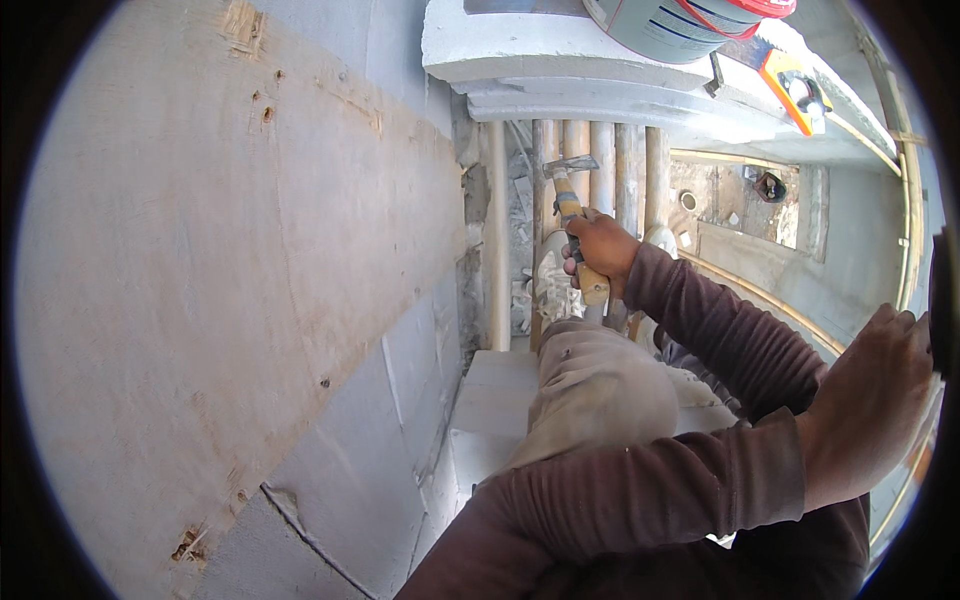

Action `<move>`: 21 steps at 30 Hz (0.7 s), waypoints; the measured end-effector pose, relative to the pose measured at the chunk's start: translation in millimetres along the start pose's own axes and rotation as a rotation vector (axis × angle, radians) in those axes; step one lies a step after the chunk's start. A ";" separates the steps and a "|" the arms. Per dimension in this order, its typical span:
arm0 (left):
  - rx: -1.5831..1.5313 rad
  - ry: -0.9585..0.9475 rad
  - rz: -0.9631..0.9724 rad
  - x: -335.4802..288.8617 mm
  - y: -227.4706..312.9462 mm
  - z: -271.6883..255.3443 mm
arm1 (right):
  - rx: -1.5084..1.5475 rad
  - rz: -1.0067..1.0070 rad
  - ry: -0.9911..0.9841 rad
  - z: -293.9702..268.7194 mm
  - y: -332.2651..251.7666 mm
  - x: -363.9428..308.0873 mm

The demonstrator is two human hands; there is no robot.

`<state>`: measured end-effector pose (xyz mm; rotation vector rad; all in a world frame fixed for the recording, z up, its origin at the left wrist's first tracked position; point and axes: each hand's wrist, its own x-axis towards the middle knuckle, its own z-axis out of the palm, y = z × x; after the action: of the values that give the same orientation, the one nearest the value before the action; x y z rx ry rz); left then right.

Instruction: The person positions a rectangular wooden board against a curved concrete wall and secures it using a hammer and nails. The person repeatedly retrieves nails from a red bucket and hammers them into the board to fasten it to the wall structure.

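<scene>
My right hand [603, 248] is closed around the wooden handle of a hammer [566, 190], whose handle has dark wrapping. Its wide, flat metal head points away from me, over the round wooden poles. My left arm crosses in front of my body to the right. My left hand [868, 405] is raised near the right rim with its fingers curled in. The fingertips meet the dark edge of the picture, and whatever they hold is hidden. Below the hammer, my dusty shoe [556, 285] rests on the poles, and my bent knee [605, 390] shows beneath my arms.
A large wooden board [240, 250] leans along the grey block wall [340, 450] at left. Ahead, pale blocks [560, 50] carry a bucket [655, 28] and an orange-handled saw [793, 90]. Wooden poles [601, 150] form the platform; past it, lower ground [735, 205] shows.
</scene>
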<state>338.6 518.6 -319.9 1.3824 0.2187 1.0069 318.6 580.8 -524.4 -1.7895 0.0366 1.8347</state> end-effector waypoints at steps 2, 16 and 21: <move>0.013 -0.003 0.013 5.5 8.5 -13.0 | -0.144 -0.004 -0.088 -29.8 -12.4 -12.6; -0.494 1.146 -1.240 -254.9 -228.0 -266.5 | 0.053 0.186 -0.186 -84.6 11.8 -10.8; -0.573 1.246 -1.026 -286.5 -261.5 -297.1 | 0.064 0.172 -0.223 -59.1 -1.6 11.5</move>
<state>92.7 564.7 -739.6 -0.1163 1.2870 0.7822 373.7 562.8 -540.6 -1.5701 0.1664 2.1207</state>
